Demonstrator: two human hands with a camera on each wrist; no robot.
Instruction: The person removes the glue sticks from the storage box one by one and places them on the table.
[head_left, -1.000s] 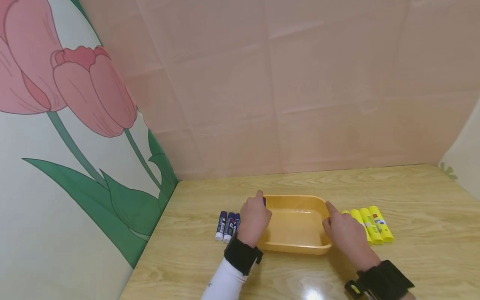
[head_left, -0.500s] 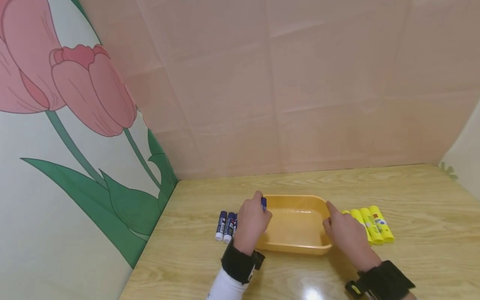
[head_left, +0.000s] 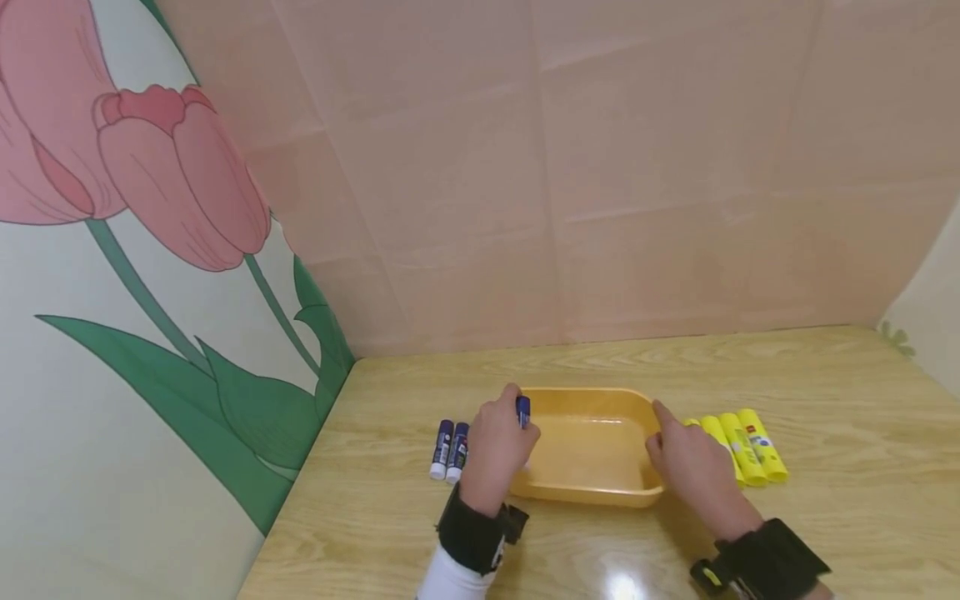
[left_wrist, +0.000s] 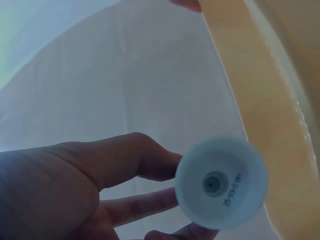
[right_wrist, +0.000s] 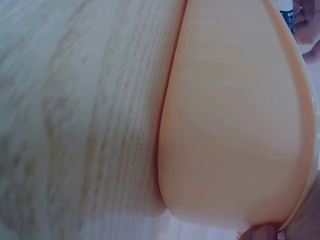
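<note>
My left hand [head_left: 495, 446] grips a glue stick [head_left: 522, 412] with a dark blue cap, over the left rim of the yellow-orange tray [head_left: 588, 497]. The left wrist view looks onto the round white base of this glue stick [left_wrist: 220, 182], held between thumb and fingers. At the opposite end of the tray, my right hand [head_left: 693, 467] pinches the rim near the back right corner. Its thumb [right_wrist: 264, 232] shows low in the right wrist view, against the tray wall [right_wrist: 235, 125]. Inside the tray, the visible floor is bare.
Left of the tray lie dark blue glue sticks [head_left: 442, 450] with white bases, side by side and partly covered by the left hand. Several yellow glue sticks [head_left: 742, 450] lie in a row beyond the right hand. A pinkish sheet [head_left: 600, 208] covers the wall behind the wooden table [head_left: 360, 517].
My left hand has shifted slightly left and turned, so more of the glue stick's blue cap shows. The right hand and the tray have stayed in place.
</note>
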